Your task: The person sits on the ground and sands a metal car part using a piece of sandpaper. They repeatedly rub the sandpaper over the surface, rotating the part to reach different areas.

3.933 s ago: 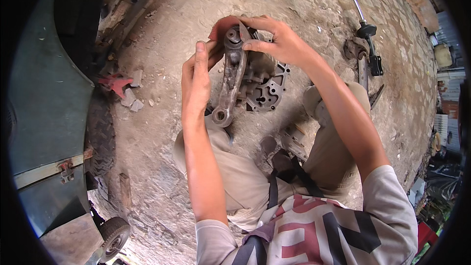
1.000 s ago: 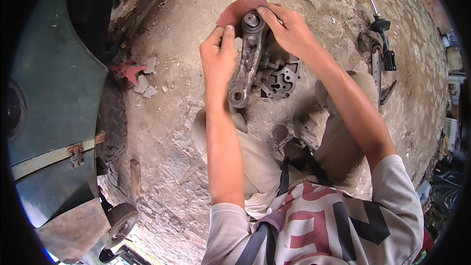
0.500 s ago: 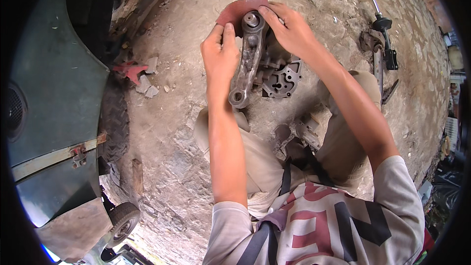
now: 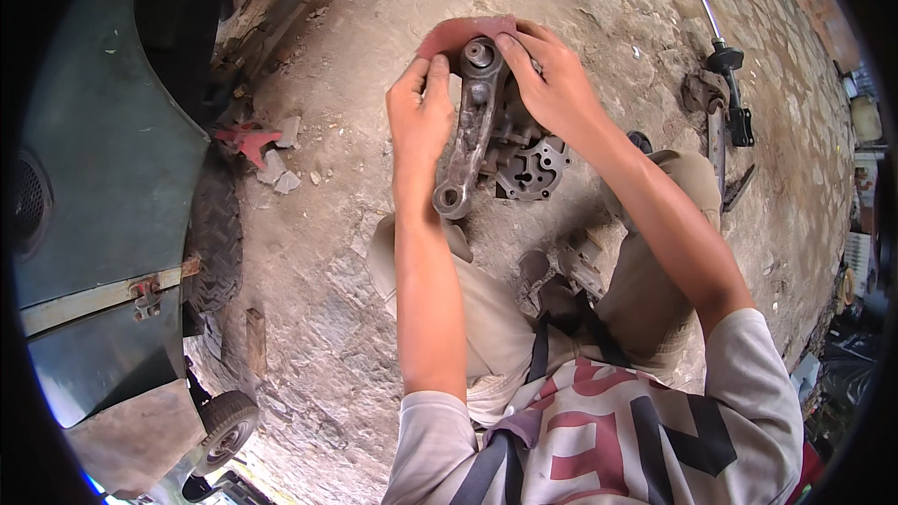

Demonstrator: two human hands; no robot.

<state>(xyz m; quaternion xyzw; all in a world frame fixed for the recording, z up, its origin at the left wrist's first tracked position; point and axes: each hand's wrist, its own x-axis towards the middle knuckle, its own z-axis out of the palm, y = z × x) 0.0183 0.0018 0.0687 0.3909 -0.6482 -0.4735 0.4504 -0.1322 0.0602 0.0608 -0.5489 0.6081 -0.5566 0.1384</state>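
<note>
A strip of reddish sandpaper (image 4: pixel 460 32) curves around the far end of a greasy metal control arm (image 4: pixel 473 122). My left hand (image 4: pixel 421 105) pinches the strip's left end between thumb and fingers. On the other side, my right hand (image 4: pixel 547 70) grips the right end, its thumb over the near face. The control arm has a round stud at its far end and a ring-shaped eye at its near end. Beneath and beside it sits a grey metal casting (image 4: pixel 533 168) with holes, partly hidden by the control arm and my right hand.
To the left stands a green vehicle body panel (image 4: pixel 112 178) with a tyre (image 4: pixel 215 234) beside it. A red piece (image 4: pixel 248 140) and broken stones lie near the tyre. At the far right rests a black shock absorber (image 4: pixel 728 65) beside a brown rag (image 4: pixel 703 92).
Both hands, the sandpaper and the control arm sit slightly lower in the picture. The sandpaper's top edge is flatter and wraps closer over the control arm's end.
</note>
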